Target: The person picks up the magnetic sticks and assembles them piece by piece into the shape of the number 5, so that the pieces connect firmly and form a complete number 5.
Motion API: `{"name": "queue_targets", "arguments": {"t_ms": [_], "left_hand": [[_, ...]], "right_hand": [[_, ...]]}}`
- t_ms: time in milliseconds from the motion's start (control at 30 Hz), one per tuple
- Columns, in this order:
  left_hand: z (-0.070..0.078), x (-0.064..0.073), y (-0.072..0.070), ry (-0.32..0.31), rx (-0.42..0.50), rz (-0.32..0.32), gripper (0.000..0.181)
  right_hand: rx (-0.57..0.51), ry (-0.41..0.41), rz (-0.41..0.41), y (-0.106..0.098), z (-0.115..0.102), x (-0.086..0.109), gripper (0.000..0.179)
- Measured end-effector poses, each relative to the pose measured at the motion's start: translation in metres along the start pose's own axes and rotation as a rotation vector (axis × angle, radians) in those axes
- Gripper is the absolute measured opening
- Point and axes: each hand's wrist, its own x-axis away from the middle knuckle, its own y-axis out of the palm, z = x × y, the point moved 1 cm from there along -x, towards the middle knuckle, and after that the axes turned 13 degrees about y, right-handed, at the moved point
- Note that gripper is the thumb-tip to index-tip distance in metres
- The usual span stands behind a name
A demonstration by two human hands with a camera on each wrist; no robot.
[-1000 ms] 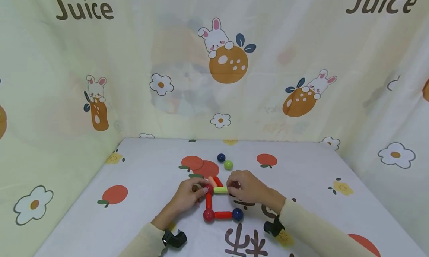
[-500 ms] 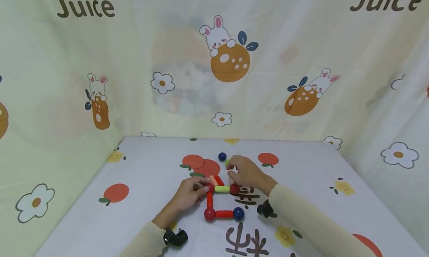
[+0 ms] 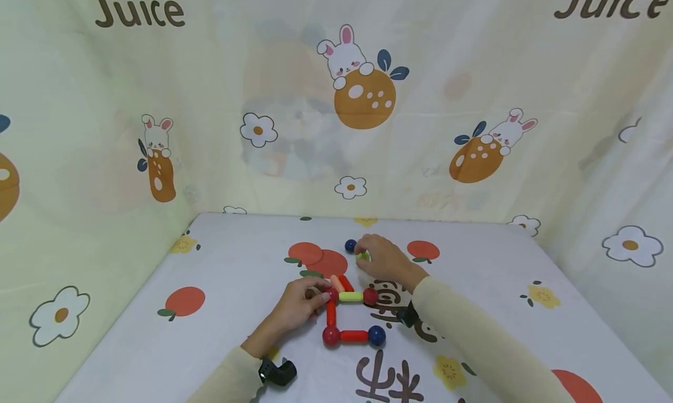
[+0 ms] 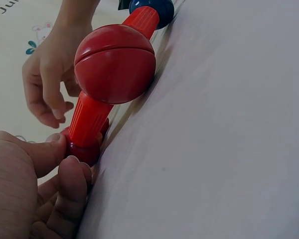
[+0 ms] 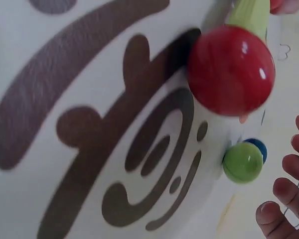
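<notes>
My left hand [image 3: 295, 305] pinches a red ball [image 4: 82, 153] between thumb and fingers. It is the far left corner of a flat ball-and-rod frame. A red rod [image 3: 331, 314] joins it to a near red ball [image 3: 331, 336], and another red rod [image 3: 354, 336] runs on to a blue ball [image 3: 376, 336]. From the held ball a yellow-green rod [image 3: 350, 296] reaches a second far red ball [image 3: 370, 296]. My right hand [image 3: 385, 259] is over a loose green ball [image 5: 243, 163], partly hidden in the head view; the right wrist view shows its fingertips [image 5: 268, 213] apart from the ball.
A loose dark blue ball [image 3: 350, 246] lies left of the green one. Just behind the held corner are a peach rod [image 3: 337, 283] and a red rod [image 3: 346, 283]; whether they are attached cannot be told. The white tablecloth [image 3: 252, 257] has printed fruit and lettering.
My right hand has left the far right red ball, now uncovered at the yellow-green rod's end, and moved away from me to the green ball. The left hand keeps its hold.
</notes>
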Motion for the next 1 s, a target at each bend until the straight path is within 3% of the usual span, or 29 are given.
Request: {"name": "queue_targets", "arguments": {"t_ms": [200,400,667,1000], "left_hand": [[0.000,0.000,0.000,0.014,0.001,0.005,0.026],[-0.001,0.000,-0.001,0.008,0.009,-0.001,0.026],[-0.001,0.001,0.000,0.000,0.016,-0.006,0.027],[-0.001,0.001,-0.001,0.005,0.010,-0.004,0.026]], "right_hand": [[-0.011,0.014,-0.071,0.004,-0.006,0.003,0.021],[-0.001,-0.025,-0.138,0.005,-0.013,0.007,0.023],[-0.029,0.031,-0.259,0.014,-0.016,0.009,0.027],[-0.016,0.078,-0.297,0.021,-0.019,0.004,0.015]]}}
